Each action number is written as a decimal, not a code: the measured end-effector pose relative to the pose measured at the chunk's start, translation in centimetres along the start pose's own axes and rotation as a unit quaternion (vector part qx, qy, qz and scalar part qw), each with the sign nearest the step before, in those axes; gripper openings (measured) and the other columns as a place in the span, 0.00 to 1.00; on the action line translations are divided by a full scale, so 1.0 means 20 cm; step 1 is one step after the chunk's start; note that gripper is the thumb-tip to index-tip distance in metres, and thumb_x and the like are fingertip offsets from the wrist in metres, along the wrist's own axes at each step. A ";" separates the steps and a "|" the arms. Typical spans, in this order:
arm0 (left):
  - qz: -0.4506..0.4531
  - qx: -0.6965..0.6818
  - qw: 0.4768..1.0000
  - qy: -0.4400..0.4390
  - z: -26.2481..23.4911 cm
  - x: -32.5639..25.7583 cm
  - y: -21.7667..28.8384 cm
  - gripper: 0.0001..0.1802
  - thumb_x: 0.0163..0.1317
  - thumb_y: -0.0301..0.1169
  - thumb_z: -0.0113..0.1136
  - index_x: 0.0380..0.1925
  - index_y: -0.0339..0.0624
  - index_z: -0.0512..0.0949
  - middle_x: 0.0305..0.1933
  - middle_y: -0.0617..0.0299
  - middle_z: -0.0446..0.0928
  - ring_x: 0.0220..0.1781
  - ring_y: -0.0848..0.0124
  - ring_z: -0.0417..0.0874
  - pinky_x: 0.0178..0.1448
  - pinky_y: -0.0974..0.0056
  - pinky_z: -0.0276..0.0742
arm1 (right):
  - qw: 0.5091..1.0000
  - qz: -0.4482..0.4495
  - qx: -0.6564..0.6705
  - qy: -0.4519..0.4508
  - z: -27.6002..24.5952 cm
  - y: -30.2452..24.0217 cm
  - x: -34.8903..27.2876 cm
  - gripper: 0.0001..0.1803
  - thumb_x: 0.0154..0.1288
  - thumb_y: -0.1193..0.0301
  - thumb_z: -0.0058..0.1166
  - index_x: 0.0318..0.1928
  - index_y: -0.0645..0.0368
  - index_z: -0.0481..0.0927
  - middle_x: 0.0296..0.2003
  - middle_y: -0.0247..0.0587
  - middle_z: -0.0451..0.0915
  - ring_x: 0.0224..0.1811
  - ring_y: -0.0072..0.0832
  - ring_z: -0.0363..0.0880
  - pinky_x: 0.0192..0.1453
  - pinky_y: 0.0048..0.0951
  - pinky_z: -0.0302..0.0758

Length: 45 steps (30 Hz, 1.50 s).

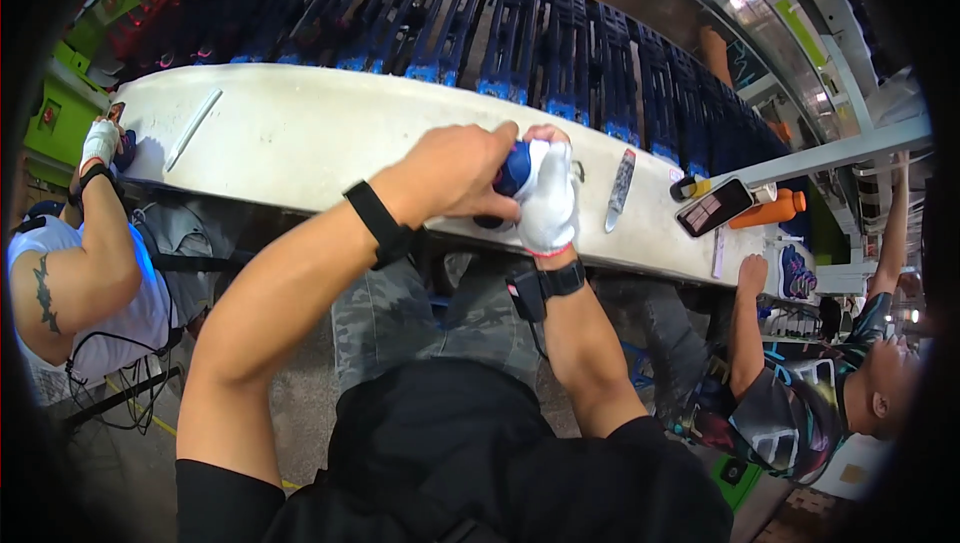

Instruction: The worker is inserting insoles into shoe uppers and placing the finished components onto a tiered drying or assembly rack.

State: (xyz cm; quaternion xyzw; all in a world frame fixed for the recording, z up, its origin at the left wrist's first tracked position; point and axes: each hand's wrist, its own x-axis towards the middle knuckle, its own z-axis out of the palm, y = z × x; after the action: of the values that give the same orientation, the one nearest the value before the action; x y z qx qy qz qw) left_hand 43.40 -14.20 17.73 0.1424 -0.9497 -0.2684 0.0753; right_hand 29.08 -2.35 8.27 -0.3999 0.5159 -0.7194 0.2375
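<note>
Roughly midway along the pale bench, nearer its near edge than its far one, both hands are closed on a blue, shoe-like piece; whether it rests on the bench or is held just above it, I cannot tell. The left hand, bare, is half curled, with fingers over the piece's upper side and thumb below. Opposite it, the right hand, in a white glove with some bare fingertips showing, is wrapped round the other side; its grip hides much of the piece. Just to the right lies a knife-like tool, its wrapped handle toward the bench's far edge and its blade toward the near edge. Farther along, by the bench's right end, a phone sits close beside an orange bottle lying on its side. Toward the left end, a slim white stick lies slantwise, and a co-worker's gloved hand is at that end's corner. Another co-worker's fist is at the right end's near corner. Along the far edge runs a row of dark blue slats.
</note>
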 end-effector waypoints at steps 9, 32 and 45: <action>0.078 0.022 0.993 0.091 0.12 -0.01 0.11 0.31 0.56 0.41 0.85 0.51 0.39 0.77 0.33 0.47 0.87 0.40 0.44 0.91 0.47 0.43 0.84 | 0.994 0.085 -0.012 -0.074 -0.11 -0.21 -0.03 0.36 0.91 0.52 0.42 0.85 0.63 0.63 0.71 0.49 0.78 0.72 0.35 0.77 0.80 0.36 0.70; -0.046 -0.095 0.985 0.136 0.16 -0.55 0.05 0.58 0.43 0.40 0.93 0.77 0.50 0.74 0.86 0.45 0.64 0.70 0.40 0.86 0.66 0.46 0.90 | 0.891 -0.165 -0.387 -0.171 -0.01 -0.04 -0.24 0.43 0.47 0.65 0.81 0.67 0.60 0.82 0.60 0.52 0.88 0.64 0.52 0.87 0.72 0.48 0.81; -0.047 -0.143 0.976 0.155 0.16 -0.65 -0.10 0.66 0.48 0.35 0.90 0.87 0.43 0.61 0.86 0.41 0.66 0.84 0.42 0.74 0.79 0.46 0.80 | 0.933 -0.068 -0.271 -0.225 -0.07 -0.08 -0.23 0.46 0.51 0.50 0.87 0.69 0.57 0.87 0.63 0.51 0.89 0.68 0.47 0.88 0.73 0.42 0.81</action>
State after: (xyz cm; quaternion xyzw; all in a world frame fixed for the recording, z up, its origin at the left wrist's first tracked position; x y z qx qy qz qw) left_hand 55.50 -10.26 13.04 0.2147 -0.8705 -0.3794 0.2283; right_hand 30.69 2.52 8.04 -0.6347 0.5958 -0.4578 0.1807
